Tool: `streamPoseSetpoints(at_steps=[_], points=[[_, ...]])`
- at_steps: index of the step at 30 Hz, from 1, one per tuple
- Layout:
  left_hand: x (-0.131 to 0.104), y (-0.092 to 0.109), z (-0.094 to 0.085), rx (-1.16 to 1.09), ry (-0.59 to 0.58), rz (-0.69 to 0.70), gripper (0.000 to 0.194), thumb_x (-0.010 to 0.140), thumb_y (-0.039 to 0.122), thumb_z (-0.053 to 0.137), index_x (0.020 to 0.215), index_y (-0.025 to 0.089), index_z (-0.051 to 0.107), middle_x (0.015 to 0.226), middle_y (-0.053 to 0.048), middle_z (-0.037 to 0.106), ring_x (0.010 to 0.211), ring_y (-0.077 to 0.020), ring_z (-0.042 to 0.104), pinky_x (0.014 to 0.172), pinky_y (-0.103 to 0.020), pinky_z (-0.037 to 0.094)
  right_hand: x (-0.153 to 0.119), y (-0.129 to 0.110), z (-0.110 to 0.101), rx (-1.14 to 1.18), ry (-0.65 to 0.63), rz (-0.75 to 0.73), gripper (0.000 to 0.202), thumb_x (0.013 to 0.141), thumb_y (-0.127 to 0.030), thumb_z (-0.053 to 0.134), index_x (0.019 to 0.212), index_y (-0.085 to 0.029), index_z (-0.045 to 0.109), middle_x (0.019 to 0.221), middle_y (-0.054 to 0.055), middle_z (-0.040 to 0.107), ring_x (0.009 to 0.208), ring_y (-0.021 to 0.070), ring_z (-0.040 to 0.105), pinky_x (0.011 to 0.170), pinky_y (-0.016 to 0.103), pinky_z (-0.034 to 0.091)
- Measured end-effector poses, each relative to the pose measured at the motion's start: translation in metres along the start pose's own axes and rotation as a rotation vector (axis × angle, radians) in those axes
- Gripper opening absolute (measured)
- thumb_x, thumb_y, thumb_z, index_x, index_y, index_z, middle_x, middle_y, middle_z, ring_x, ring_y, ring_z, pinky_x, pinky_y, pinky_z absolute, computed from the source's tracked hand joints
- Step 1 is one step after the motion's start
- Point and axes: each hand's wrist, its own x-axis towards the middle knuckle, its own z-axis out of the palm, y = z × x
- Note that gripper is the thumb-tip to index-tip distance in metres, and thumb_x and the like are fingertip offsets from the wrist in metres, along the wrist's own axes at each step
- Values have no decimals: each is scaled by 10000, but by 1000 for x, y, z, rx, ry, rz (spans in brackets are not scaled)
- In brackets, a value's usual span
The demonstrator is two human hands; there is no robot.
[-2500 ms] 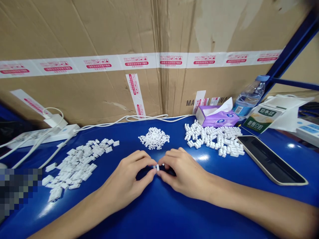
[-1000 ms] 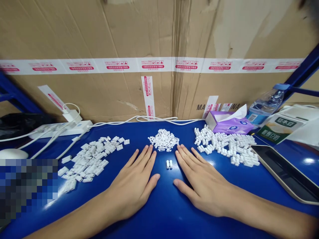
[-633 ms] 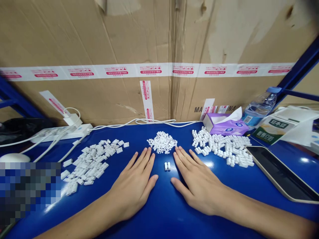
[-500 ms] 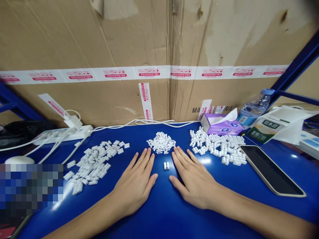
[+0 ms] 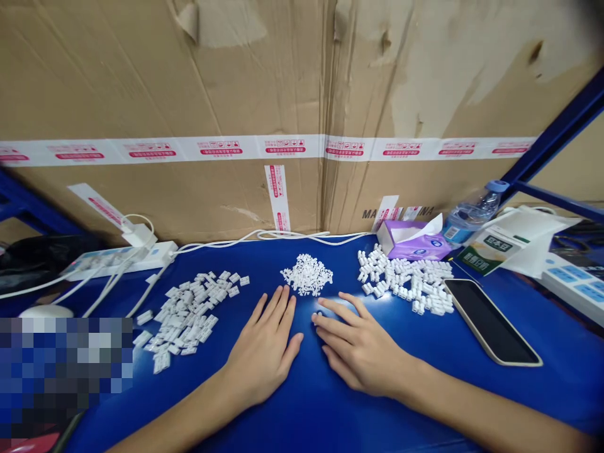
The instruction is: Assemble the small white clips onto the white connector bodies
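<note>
My left hand (image 5: pixel 267 346) lies flat on the blue table (image 5: pixel 302 415), fingers stretched forward, holding nothing. My right hand (image 5: pixel 356 343) has its fingers spread and slightly bent; they reach over the spot of the small white pieces in the middle, which they mostly cover. Whether the fingertips touch these pieces cannot be seen. Just beyond both hands is a heap of tiny white parts (image 5: pixel 306 274). Flat white pieces (image 5: pixel 189 311) are spread left of my left hand. White connector-like pieces (image 5: pixel 408 280) form a pile beyond my right hand, to the right.
A phone (image 5: pixel 493 321) lies at the right, near a purple tissue pack (image 5: pixel 415 239), a water bottle (image 5: pixel 474 211) and a green-and-white package (image 5: pixel 497 246). Power strips stand at left (image 5: pixel 123 259) and right (image 5: pixel 573 286). Cardboard (image 5: pixel 302 75) closes off the back.
My right hand has shifted left and its fingers have bent and spread, now covering the small pieces that lay between the hands. My left hand stays flat. The camera view has shifted slightly.
</note>
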Motion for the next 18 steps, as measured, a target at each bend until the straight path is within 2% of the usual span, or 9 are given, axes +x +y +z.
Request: streamPoseSetpoints(at_steps=[3, 7, 10, 15, 18], points=[[0, -2, 0, -25, 10, 9, 601, 1050, 425, 398, 1527, 60, 425, 1594, -204, 407, 1503, -342, 345, 1199, -549, 352, -4, -1, -1, -9, 61, 5, 251, 977, -162, 532, 1163, -132, 698, 1205, 89, 743, 1304, 295, 557, 1159, 551, 359], [0, -2, -1, -59, 9, 6, 612, 1051, 433, 403, 1539, 65, 410, 1598, -206, 400, 1504, -349, 342, 1199, -555, 350, -15, 9, -8, -69, 64, 47, 276, 976, -136, 530, 1209, -107, 675, 1171, 129, 741, 1162, 301, 628, 1020, 536, 487], [0, -2, -1, -95, 7, -6, 616, 1051, 436, 403, 1558, 88, 385, 1608, -192, 389, 1511, -350, 326, 1206, -562, 336, -25, 31, -18, -98, 68, 24, 253, 986, -96, 508, 1169, -95, 683, 1105, 154, 744, 1059, 282, 656, 887, 465, 556], [1, -3, -3, -133, -8, -24, 617, 1049, 448, 400, 1549, 87, 401, 1606, -203, 387, 1508, -357, 329, 1213, -570, 323, -37, 75, -36, -223, 0, 44, 225, 1008, -104, 484, 1083, -121, 695, 1040, 139, 743, 1012, 285, 656, 860, 485, 536], [2, -1, -5, -128, -26, -27, 608, 1047, 444, 398, 1529, 74, 428, 1596, -217, 397, 1503, -359, 337, 1204, -572, 338, -39, 88, -40, -261, -4, 60, 216, 998, -85, 485, 1012, -138, 694, 1050, 130, 737, 1015, 286, 649, 873, 492, 511]])
